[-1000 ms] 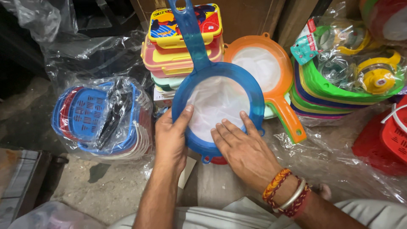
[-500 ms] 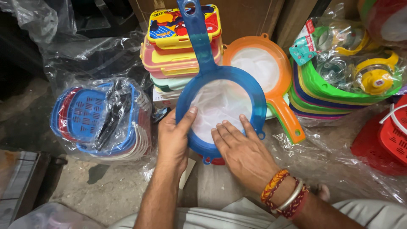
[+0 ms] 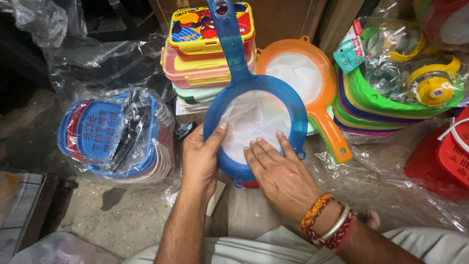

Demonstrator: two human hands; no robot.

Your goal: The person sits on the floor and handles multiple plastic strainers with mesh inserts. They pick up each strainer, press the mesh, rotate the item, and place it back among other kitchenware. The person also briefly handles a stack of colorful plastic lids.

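Since the earlier frames the blue strainer (image 3: 255,124) has shifted slightly right and its handle has tilted a little more upright; both hands have stayed on it. Nearest the camera, the right hand (image 3: 281,173), with braided and metal wristbands (image 3: 328,227), lies flat with fingers spread on the white mesh and lower rim of the strainer; its grip is wide, pressing rather than clasping. The left hand (image 3: 200,161) holds the strainer's left rim, thumb laid over the rim onto the mesh, fingers behind it and hidden. The strainer stands tilted above the concrete floor (image 3: 117,215), its long handle pointing up and away across a stack of lidded lunch boxes (image 3: 207,54). To the left lies a plastic-wrapped bundle of blue and red baskets (image 3: 115,134). Just behind the strainer on the right, an orange strainer (image 3: 305,78) leans with its handle pointing down to the right. Farther right sits a wrapped stack of green and coloured trays (image 3: 386,105), and a red basket (image 3: 439,159) is at the right edge.
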